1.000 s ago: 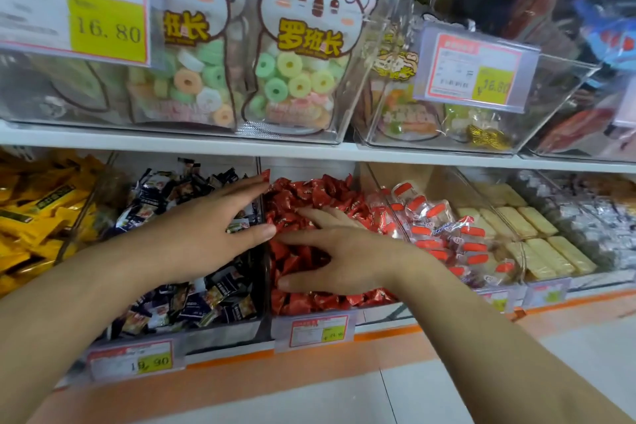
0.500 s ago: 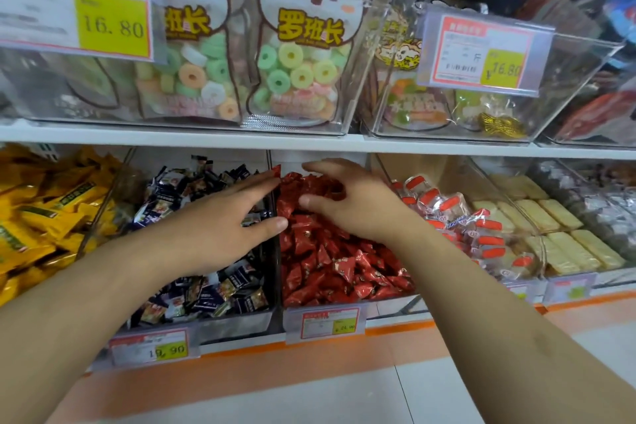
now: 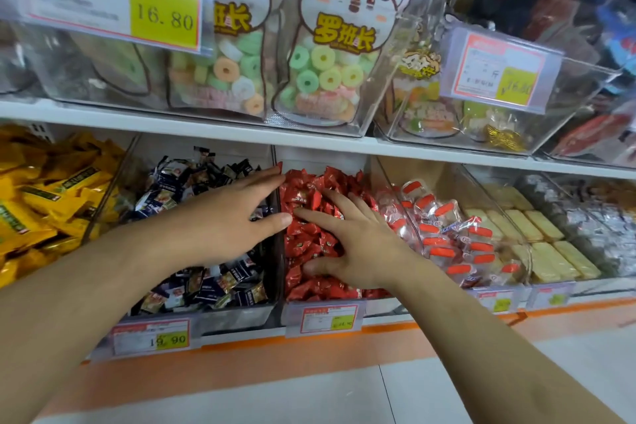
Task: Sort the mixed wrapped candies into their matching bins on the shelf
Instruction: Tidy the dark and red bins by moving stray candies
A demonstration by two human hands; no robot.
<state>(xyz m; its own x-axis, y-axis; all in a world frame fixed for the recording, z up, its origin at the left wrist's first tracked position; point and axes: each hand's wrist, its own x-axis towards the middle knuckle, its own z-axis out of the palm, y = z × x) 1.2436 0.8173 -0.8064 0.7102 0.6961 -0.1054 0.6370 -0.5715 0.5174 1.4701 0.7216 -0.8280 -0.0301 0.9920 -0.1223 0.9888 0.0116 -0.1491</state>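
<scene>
Clear bins line the lower shelf. One bin holds red wrapped candies; the bin left of it holds dark navy wrapped candies. My right hand lies flat on the red candies with fingers spread and straight. My left hand hovers over the dark candies at the clear divider between the two bins, fingers straight, thumb near my right index finger. Neither hand visibly holds a candy.
Yellow packets fill the far left bin. To the right are red-and-white wrapped sweets, pale yellow bars and silver wrappers. The upper shelf carries clear bins of ring-candy bags with price tags. Below is an orange-edged floor.
My right hand slid back from the rear of the red bin toward its middle and flattened with fingers spread. My left hand stayed at the divider.
</scene>
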